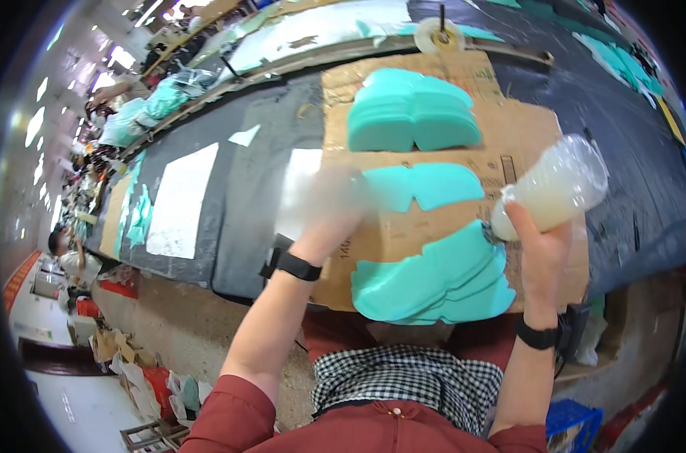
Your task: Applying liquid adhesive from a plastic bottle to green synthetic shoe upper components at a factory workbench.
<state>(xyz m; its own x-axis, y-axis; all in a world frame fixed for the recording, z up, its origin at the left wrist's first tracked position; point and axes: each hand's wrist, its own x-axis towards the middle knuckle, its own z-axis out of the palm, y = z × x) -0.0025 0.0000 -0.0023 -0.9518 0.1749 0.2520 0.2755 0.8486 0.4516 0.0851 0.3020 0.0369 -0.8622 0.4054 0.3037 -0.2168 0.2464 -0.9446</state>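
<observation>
My right hand is wrapped round a clear plastic bottle of cloudy, pale liquid. The bottle lies tilted, its narrow end low and to the left beside a fanned pile of teal sheet pieces. My left hand is smeared by motion at the left end of a single teal eye-mask-shaped piece; its fingers cannot be made out, nor whether it touches the piece. Farther back stands a neat stack of teal pieces of the same shape. All lie on a flattened brown cardboard sheet.
The cardboard rests on a dark table. White sheets lie to the left. A roll of tape stands at the back by a long rail. Below right is a blue crate. A person is far left.
</observation>
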